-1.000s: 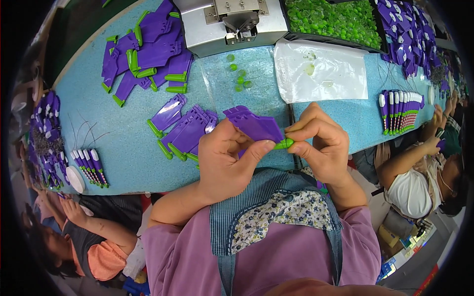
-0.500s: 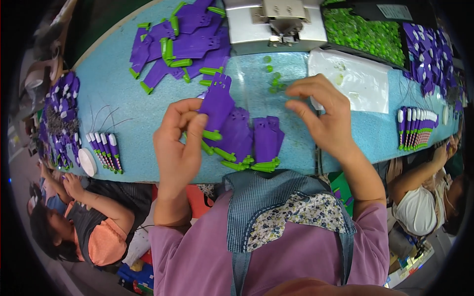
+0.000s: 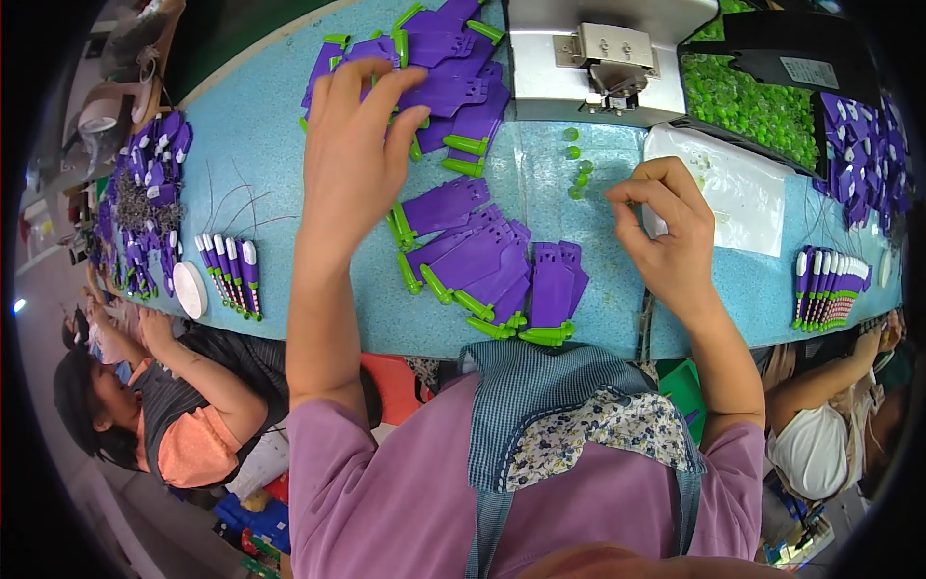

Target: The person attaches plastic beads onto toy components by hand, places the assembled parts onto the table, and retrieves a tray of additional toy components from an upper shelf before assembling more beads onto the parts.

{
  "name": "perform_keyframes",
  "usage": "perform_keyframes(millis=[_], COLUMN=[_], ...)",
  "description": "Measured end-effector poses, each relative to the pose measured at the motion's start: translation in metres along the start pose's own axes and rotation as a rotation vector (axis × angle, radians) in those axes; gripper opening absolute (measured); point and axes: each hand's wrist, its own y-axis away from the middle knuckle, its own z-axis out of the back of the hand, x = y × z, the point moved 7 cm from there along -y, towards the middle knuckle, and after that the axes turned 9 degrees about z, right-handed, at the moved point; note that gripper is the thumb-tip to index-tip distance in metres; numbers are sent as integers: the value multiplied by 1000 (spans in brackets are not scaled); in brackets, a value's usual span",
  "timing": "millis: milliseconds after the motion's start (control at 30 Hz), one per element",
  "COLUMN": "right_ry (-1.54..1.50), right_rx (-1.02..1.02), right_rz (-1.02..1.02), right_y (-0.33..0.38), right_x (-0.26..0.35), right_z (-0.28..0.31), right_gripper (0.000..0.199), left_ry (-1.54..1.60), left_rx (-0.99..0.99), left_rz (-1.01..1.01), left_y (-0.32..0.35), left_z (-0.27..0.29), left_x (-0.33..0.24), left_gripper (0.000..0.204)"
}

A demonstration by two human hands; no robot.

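The left hand (image 3: 357,145) is reaching with spread, empty fingers onto the far pile of purple cases (image 3: 453,87). The right hand (image 3: 666,227) is pinching narrowly beside loose green caps (image 3: 577,169) mid-desk; finished cases (image 3: 502,275) are lying fanned at the near edge of the desk (image 3: 260,164)

Bare table (image 3: 270,183) is left open between the purple pieces (image 3: 502,270), while the far side is blocked by the metal machine (image 3: 603,58)

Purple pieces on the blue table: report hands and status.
Left hand open, reaching onto far pile of purple pieces. Right hand pinched near loose green caps, contents unclear. Near pile untouched at table edge.
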Motion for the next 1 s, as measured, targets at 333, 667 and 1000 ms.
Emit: perform_keyframes(millis=[333,667,1000], right_ry=[-219,-177,-352], right_rx=[41,-23,-46], right_rz=[-108,136,18], right_y=[22,21,31], right_x=[13,59,38], right_z=[22,16,20], right_gripper=[27,30,21], left_ry=[634,1492,1749], left_rx=[35,675,737], left_rz=[312,910,999], left_y=[16,95,101], left_z=[-12,-68,-81], left_x=[-7,-91,-104], left_gripper=[13,25,32])
